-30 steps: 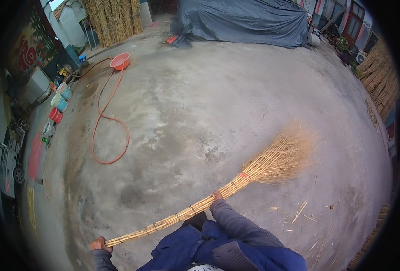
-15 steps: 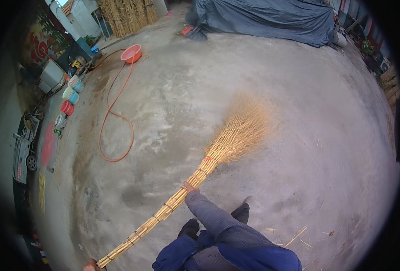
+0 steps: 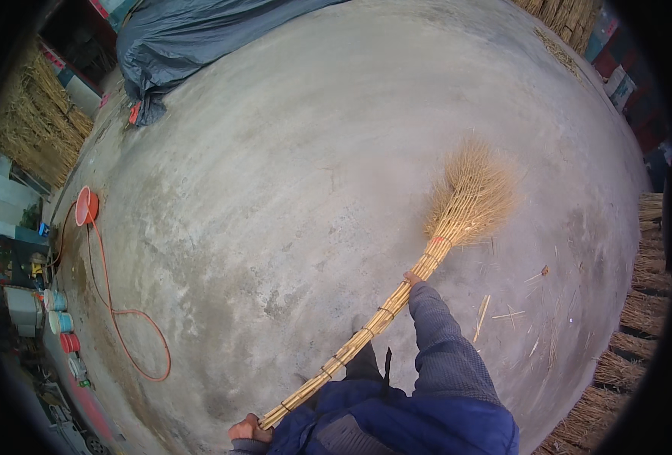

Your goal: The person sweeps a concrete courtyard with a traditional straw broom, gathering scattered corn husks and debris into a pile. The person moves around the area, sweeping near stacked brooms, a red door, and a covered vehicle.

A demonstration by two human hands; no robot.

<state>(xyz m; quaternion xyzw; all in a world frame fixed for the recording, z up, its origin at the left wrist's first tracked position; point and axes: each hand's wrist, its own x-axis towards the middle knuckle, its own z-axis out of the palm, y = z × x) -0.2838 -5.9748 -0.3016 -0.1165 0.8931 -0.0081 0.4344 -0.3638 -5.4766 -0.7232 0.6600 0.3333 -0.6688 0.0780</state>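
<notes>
I hold a long straw broom (image 3: pixel 397 299) with both hands. Its bound cane handle runs from the lower left up to the fanned bristle head (image 3: pixel 471 189), which rests on the concrete floor (image 3: pixel 290 174). My right hand (image 3: pixel 413 279) grips the handle just below the bristles, at the end of a grey-blue sleeve. My left hand (image 3: pixel 246 431) grips the handle's near end at the bottom edge. Loose straw bits (image 3: pixel 514 318) lie on the floor to the right of my right arm.
An orange hose (image 3: pixel 120 318) loops along the left, ending by an orange basin (image 3: pixel 86 205). A dark tarp (image 3: pixel 192 38) covers a pile at the top left. Straw bundles (image 3: pixel 639 318) line the right edge and the far left. Small coloured buckets (image 3: pixel 59 322) stand at the left.
The view has swung round, so the hose and tarp now sit further left. The broom head has swept across the floor and now lies to the right of my arm.
</notes>
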